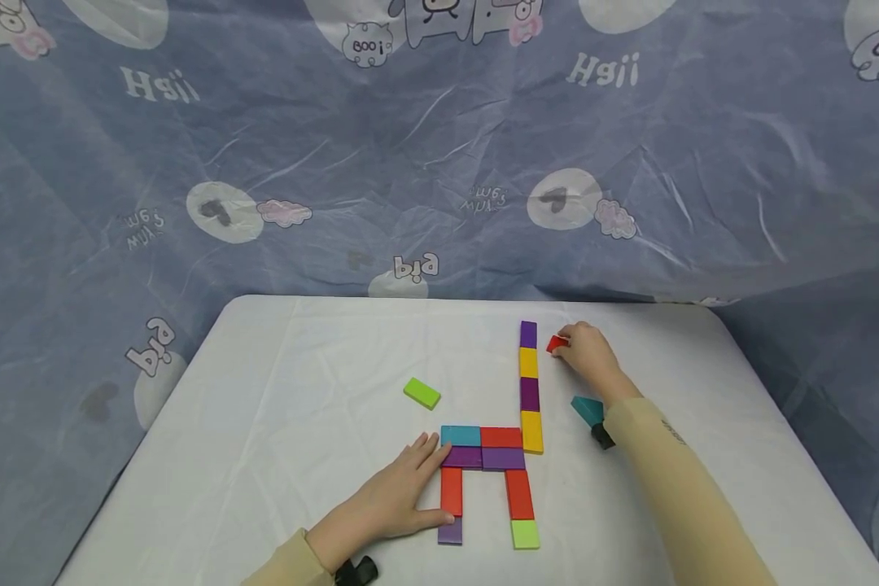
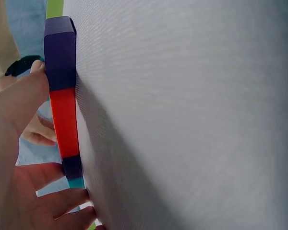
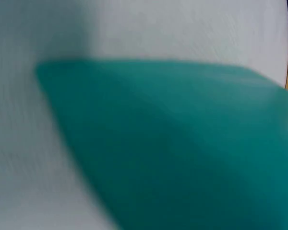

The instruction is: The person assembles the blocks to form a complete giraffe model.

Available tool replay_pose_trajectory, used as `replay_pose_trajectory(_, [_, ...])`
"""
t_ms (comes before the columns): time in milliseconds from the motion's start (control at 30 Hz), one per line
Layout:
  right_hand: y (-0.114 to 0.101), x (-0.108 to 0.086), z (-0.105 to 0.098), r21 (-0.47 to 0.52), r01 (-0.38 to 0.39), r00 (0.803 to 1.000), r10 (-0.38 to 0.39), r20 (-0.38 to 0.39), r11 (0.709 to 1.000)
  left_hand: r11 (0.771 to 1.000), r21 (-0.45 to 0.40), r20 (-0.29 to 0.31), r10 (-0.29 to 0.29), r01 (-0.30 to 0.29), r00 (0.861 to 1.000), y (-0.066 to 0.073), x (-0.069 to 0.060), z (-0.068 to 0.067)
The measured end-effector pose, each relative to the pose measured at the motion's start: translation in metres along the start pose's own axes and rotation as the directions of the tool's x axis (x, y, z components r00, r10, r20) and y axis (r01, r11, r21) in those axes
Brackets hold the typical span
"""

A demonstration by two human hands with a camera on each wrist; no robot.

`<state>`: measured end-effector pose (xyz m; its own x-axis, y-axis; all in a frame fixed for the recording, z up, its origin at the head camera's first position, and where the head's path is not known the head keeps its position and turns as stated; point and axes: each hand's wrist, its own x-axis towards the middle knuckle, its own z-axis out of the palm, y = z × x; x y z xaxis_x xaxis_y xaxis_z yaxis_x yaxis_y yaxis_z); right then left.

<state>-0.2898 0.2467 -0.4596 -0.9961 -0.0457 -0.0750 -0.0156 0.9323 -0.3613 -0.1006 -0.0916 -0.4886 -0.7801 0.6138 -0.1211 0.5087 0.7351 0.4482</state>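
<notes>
Flat coloured blocks form a figure on the white table. My left hand [image 1: 395, 492] lies along its left side, fingers extended. The thumb touches the left leg, near where the red block [image 1: 451, 488] meets the lower purple block [image 1: 450, 532]. A fingertip touches the upper purple block [image 1: 460, 457], beside the teal block [image 1: 460, 436]. At the far right, my right hand [image 1: 592, 354] pinches a small red block [image 1: 557, 343] between thumb and fingers. That block is just right of the purple end block [image 1: 528, 334] of the upright column, apart from it.
A loose teal block [image 1: 588, 409] lies by the right wrist and fills much of the right wrist view, blurred. Left of the column is a loose lime-green block [image 1: 422, 393]. Another lime block [image 1: 525, 534] ends the right leg. Patterned blue-grey cloth [image 1: 439, 146] hangs behind the table.
</notes>
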Motion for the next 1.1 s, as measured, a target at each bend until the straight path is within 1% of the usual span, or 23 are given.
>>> replay_pose_trajectory(100, [-0.007,-0.003,-0.001,-0.041,-0.011,0.999,0.009,-0.042,0.999,1.000,-0.001,-0.007,0.010,-0.010,1.000,0.000,-0.001,-0.001])
replay_pose_trajectory(167, [-0.014,-0.008,-0.002,-0.092,-0.015,0.999,0.011,-0.041,0.996,1.000,-0.005,-0.002,0.009,-0.009,1.000,0.000,-0.001,-0.002])
replay_pose_trajectory(233, [-0.022,-0.013,-0.004,-0.153,-0.015,1.000,0.014,-0.006,0.988,1.000,-0.005,0.000,0.007,-0.007,1.000,0.000,-0.001,-0.003])
replay_pose_trajectory(300, [-0.029,-0.017,-0.005,-0.207,-0.028,0.998,0.038,0.045,0.978,1.000,-0.006,0.003,0.002,-0.002,1.000,0.000,-0.001,-0.003])
replay_pose_trajectory(367, [-0.035,-0.020,-0.004,-0.225,-0.056,0.993,0.077,0.086,0.973,1.000,-0.005,0.004,-0.001,0.001,1.000,0.000,-0.001,-0.004])
replay_pose_trajectory(400, [-0.037,-0.021,-0.004,-0.222,-0.065,0.991,0.088,0.099,0.973,1.000,-0.004,0.005,-0.001,0.001,1.000,0.000,0.000,-0.004])
replay_pose_trajectory(500, [-0.039,-0.020,0.000,-0.205,-0.077,0.989,0.101,0.105,0.976,1.000,-0.012,0.005,0.000,0.000,1.000,0.000,-0.001,-0.004])
replay_pose_trajectory(600, [-0.035,-0.016,0.004,-0.178,-0.086,0.988,0.107,0.110,0.980,1.000,-0.017,0.005,0.008,-0.008,1.000,0.001,-0.001,-0.003])
replay_pose_trajectory(700, [-0.030,-0.007,0.007,-0.144,-0.122,0.984,0.138,0.113,0.982,1.000,-0.016,0.006,0.015,-0.015,1.000,-0.001,0.000,-0.001])
replay_pose_trajectory(800, [-0.027,0.001,0.009,-0.105,-0.152,0.983,0.161,0.089,0.983,1.000,-0.013,0.010,0.008,-0.008,1.000,-0.001,0.000,0.001])
replay_pose_trajectory(967, [-0.028,0.012,0.012,-0.091,-0.144,0.989,0.147,0.019,0.985,1.000,-0.006,0.005,-0.004,0.004,1.000,-0.002,0.000,0.002])
replay_pose_trajectory(1100, [-0.030,0.018,0.015,-0.089,-0.142,0.990,0.143,-0.004,0.986,1.000,-0.009,0.000,-0.003,0.003,1.000,-0.003,0.000,0.001])
